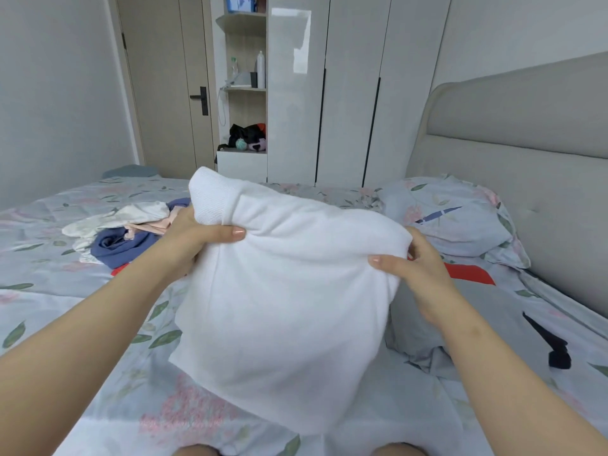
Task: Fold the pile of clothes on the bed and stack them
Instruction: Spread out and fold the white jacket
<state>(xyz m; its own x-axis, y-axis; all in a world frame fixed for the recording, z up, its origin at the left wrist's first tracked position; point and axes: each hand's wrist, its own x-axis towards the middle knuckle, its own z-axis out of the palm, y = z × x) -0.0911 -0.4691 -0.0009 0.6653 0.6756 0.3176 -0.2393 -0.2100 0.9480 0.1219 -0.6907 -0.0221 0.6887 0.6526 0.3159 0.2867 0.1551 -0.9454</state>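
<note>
Both hands, left [194, 235] and right [411, 264], pinch the white garment's [289, 307] top edge; it hangs lengthwise, ribbed hem at 11 o'clock.

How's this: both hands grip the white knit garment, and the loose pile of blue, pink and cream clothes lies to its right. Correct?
No. In the head view the loose pile of blue, pink and cream clothes lies to the left of the white knit garment. Both the left hand and the right hand grip that garment.
</note>
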